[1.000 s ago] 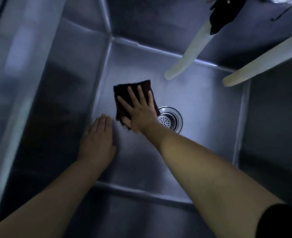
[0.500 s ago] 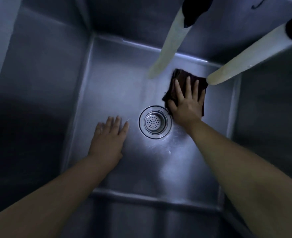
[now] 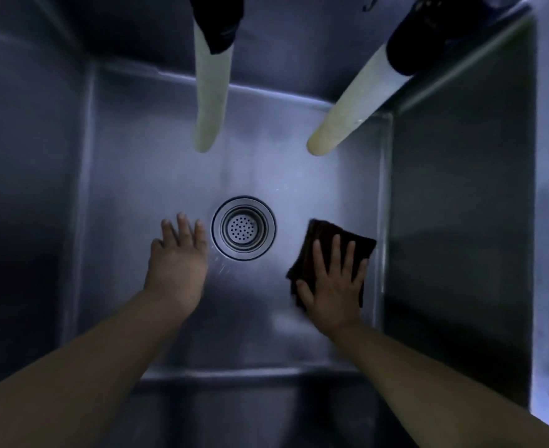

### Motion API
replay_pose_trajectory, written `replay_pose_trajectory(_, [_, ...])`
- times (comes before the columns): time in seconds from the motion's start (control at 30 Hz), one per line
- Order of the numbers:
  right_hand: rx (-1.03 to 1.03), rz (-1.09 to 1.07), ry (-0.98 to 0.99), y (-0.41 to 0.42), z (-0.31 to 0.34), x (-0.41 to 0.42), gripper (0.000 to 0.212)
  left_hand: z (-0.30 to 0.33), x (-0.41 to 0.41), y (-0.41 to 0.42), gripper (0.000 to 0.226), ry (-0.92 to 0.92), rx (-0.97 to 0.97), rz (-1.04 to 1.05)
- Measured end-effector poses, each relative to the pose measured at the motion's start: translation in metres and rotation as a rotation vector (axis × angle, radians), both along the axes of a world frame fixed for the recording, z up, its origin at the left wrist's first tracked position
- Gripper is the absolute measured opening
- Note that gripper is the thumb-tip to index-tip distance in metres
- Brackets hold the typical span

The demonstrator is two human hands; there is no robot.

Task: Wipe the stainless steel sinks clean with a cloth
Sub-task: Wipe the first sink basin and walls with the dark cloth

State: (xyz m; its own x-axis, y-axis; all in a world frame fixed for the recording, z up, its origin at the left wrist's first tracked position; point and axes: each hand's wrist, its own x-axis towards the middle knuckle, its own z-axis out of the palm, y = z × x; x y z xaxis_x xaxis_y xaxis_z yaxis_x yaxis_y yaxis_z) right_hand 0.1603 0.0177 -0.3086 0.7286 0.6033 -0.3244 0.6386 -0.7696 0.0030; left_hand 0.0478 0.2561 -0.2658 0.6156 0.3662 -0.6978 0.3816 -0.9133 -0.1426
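On the sink (image 3: pixel 131 195) floor, the right hand (image 3: pixel 331 286) presses the cloth (image 3: pixel 347 244) flat; the left hand (image 3: pixel 177 263) rests spread; corners may get skipped.

The right hand (image 3: pixel 332 282) has swept the dark folded cloth (image 3: pixel 328 250) from 10 o'clock of the round perforated steel drain (image 3: pixel 243 228), past 2 o'clock, down to 4 o'clock; the left hand (image 3: pixel 177 260) moved nearer the drain.
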Motion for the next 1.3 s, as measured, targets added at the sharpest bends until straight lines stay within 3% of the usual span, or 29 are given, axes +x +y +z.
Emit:
replay_pose_trajectory(0.2, [0.0, -0.2, -0.058, 0.041, -0.005, 0.075, 0.072, -0.004, -0.005, 0.007, 0.114, -0.017, -0.063, 0.013])
replay_pose_trajectory(0.47, [0.028, -0.302, -0.153, 0.129, -0.011, 0.191, 0.075, -0.009, -0.007, 0.011, 0.115, -0.044, -0.11, 0.05])
replay_pose_trajectory(0.57, [-0.035, -0.39, -0.109, 0.15, -0.011, 0.203, 0.081, -0.009, -0.008, 0.013, 0.114, -0.046, -0.125, 0.061])
replay_pose_trajectory(0.73, [0.066, -0.379, -0.088, 0.193, -0.012, 0.171, 0.075, -0.01, -0.009, 0.014, 0.107, -0.088, -0.148, 0.1])
replay_pose_trajectory(0.87, [0.068, -0.207, -0.081, 0.247, -0.014, 0.117, 0.077, -0.007, -0.018, 0.023, 0.111, -0.132, -0.217, 0.12])
replay_pose_trajectory(0.97, [0.091, 0.033, -0.056, 0.289, -0.015, 0.082, 0.075, -0.002, -0.033, 0.035, 0.099, -0.199, -0.262, 0.077])
replay_pose_trajectory(1.03, [0.123, 0.127, -0.045, 0.316, -0.015, 0.063, 0.074, 0.005, -0.044, 0.045, 0.089, -0.244, -0.29, 0.162])
replay_pose_trajectory(1.3, [0.086, 0.505, 0.032, 0.393, -0.009, 0.026, 0.068, 0.069, -0.083, 0.072, 0.073, -0.373, -0.073, 0.355])
